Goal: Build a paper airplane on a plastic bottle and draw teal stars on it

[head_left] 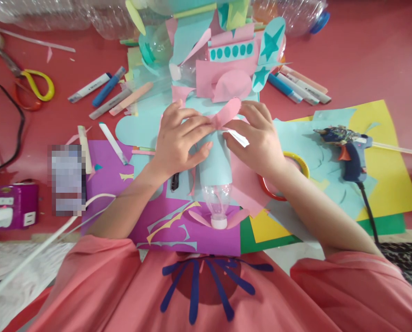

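Observation:
A clear plastic bottle [217, 198] with a white cap lies with its cap toward me, its body wrapped in light blue paper [215, 161]. Pink paper petals [238, 218] stick out beside the cap. At the bottle's far end stands a pink rounded strip [228, 112]. My left hand [181, 136] rests against the wrapped bottle's left side, fingers apart, fingertips at the base of the strip. My right hand [256, 136] is closed on the strip's right side, fingers bent, with a white folded piece [237, 137] beneath them.
A glue gun [354, 154] lies on paper at the right. Scissors with yellow and red handles [297, 161] sit under my right forearm. Markers [110, 90] flank a decorated paper-covered bottle [226, 64] at the back. A phone [67, 180] and purple adapter [17, 205] are at the left.

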Available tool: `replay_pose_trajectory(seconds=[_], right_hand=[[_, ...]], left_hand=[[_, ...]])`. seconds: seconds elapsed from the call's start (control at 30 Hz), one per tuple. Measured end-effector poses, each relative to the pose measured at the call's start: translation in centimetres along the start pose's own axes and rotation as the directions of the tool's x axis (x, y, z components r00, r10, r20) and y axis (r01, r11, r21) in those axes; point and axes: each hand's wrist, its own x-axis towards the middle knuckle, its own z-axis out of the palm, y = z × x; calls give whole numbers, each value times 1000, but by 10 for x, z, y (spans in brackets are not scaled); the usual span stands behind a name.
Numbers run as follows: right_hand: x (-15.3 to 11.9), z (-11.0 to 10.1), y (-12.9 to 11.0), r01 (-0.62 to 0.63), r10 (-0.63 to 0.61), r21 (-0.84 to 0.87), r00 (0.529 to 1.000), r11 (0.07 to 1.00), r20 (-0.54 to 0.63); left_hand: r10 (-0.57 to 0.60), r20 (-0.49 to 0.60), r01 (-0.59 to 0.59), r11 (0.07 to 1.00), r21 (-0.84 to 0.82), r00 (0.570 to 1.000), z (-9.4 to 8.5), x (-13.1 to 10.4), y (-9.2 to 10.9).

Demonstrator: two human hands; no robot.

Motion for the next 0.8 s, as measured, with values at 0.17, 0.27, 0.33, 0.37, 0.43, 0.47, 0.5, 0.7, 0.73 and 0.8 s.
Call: replay_pose_trajectory(seconds=[0.17,0.27,0.33,0.37,0.43,0.47,0.5,0.7,0.73,0.8], right_hand=[[-4,2,-9,-6,6,-41,1000,999,-13],[-5,2,-13,6,-7,-40,1000,999,-12],[-5,1,-14,7,-6,-25,1000,1000,8],[-5,1,-15,6,-6,-13,1000,1000,20],[-4,2,-15,10,-11,10,999,1000,37],[-4,2,-15,16,-17,15,999,1000,41],[-4,2,-15,23,-24,14,999,1000,42],[-5,3,-14,50,-49,-22,998,998,43],[-5,2,-14,58,-57,-21,997,998,45],[-6,2,-13,80,-79,-19,996,997,43]], left_hand=[[50,-88,-42,995,92,995,3,2,0],[24,-102,-13,994,105,995,5,1,0],[2,-81,6,996,94,997,6,-1,-1],[-16,-61,21,996,84,998,6,-3,-2],[-62,-7,62,997,53,998,6,-5,-3],[-83,9,83,996,34,996,6,-6,-4],[-96,15,96,995,20,995,6,-7,-4],[-37,-88,42,998,54,995,8,-7,-6],[-31,-95,37,997,63,995,9,-7,-6],[-22,-104,29,997,71,994,9,-6,-6]])
